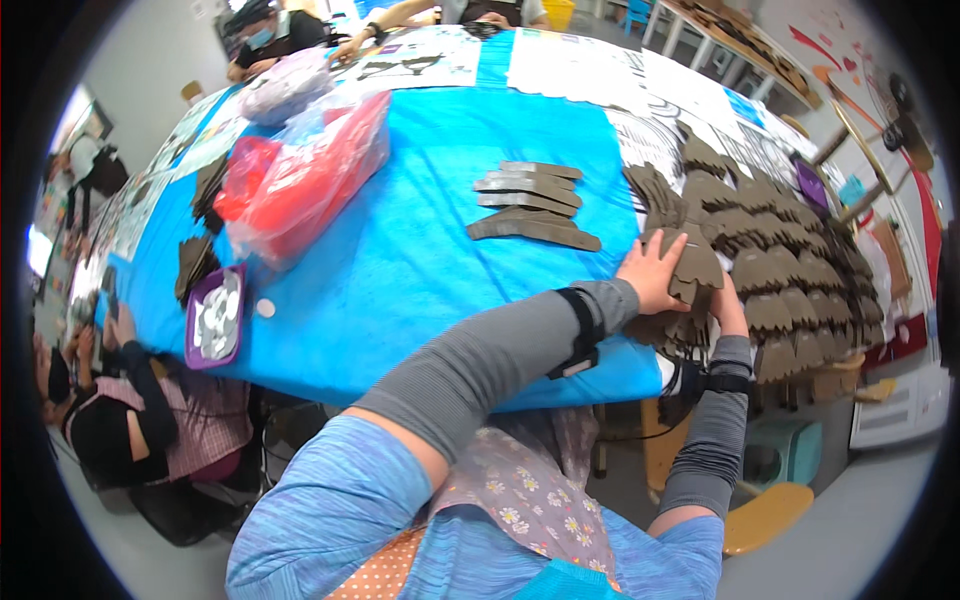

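Both my hands are at the right edge of the blue-covered table, on a stack of grey-brown flat pieces with scalloped edges (697, 268). My left hand (655, 272) grips its left side, with the fingers lying over the pieces. Round the right side of the same stack is my right hand (731, 305), its fingers partly hidden behind the pieces. Many similar scalloped pieces (770, 265) lie in overlapping rows just to the right. Several narrow curved grey-brown strips (535, 218) lie apart from one another on the blue cover, left of my hands.
A purple basket (192, 355) of white and grey pieces stands at the left, beside a white disc (265, 308). Behind it lies a clear bag with red contents (300, 185). A yellow stool (768, 520) is at my right. Co-workers sit at the left and far sides.
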Demonstrator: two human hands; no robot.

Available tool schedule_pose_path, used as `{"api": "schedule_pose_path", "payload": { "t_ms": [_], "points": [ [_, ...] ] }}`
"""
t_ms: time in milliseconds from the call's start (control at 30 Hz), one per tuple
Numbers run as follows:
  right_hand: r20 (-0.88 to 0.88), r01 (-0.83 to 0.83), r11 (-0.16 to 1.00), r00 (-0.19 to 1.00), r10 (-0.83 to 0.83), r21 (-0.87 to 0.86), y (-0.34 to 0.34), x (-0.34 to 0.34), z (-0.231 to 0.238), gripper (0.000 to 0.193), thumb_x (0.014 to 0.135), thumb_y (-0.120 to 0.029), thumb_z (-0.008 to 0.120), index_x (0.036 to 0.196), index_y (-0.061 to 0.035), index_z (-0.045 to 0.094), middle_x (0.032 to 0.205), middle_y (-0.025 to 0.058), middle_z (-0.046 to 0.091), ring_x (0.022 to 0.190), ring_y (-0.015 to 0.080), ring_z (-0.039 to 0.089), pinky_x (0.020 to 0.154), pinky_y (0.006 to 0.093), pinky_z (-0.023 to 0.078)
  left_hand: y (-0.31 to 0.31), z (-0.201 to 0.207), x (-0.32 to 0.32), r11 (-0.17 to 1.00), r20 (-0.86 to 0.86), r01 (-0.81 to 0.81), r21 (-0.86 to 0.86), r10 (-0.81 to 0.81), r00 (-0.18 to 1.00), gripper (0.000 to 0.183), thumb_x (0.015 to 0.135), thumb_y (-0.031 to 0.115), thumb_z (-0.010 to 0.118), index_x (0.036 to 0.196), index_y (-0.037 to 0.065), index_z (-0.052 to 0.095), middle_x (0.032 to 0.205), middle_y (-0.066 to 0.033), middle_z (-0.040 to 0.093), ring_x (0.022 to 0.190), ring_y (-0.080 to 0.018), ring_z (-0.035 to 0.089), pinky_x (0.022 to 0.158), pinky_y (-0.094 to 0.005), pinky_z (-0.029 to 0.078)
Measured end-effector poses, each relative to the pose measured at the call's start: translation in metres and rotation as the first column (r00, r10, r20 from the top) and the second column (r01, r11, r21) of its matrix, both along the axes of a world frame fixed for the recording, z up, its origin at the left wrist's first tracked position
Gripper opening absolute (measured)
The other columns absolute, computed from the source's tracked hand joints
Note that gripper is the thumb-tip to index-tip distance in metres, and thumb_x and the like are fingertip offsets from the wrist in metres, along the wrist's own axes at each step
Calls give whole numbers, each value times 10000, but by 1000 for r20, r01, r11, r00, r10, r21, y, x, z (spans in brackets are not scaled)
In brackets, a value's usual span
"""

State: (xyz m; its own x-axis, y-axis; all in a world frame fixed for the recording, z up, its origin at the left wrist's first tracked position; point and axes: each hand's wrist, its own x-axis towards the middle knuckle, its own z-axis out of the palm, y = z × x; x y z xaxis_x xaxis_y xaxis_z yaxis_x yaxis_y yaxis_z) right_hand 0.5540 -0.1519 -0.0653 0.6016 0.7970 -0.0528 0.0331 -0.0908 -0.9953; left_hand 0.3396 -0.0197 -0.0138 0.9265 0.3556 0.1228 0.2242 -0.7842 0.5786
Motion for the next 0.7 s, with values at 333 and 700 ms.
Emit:
{"api": "schedule_pose_path", "payload": {
  "t_ms": [333, 700],
  "points": [
    [578, 178, 979, 812, -86, -104, -45, -61, 62, 444, 962, -142, 641, 1374, 5, 560, 1371, 162, 608, 1292, 271, 551, 1083, 378, 418, 8, 5, -161, 953, -26, 227, 202, -227, 974, 1000, 827, 484, 773, 1595, 136, 236, 1570, -291, 314, 1433, -507, 323, 1142, -600, 326],
    [732, 203, 928, 674, 100, -313, -21, -155, 152, 182, 977, -159, 657, 1036, 13, 651, 999, 47, 673, 966, 138, 612, 881, 286, 471, 0, -25, -303, 921, 123, 341, 190, -367, 922, 479, 949, 249, 672, 1384, 94, 548, 1480, -126, 516, 1409, -310, 447, 1164, -474, 371]
  ]
}}
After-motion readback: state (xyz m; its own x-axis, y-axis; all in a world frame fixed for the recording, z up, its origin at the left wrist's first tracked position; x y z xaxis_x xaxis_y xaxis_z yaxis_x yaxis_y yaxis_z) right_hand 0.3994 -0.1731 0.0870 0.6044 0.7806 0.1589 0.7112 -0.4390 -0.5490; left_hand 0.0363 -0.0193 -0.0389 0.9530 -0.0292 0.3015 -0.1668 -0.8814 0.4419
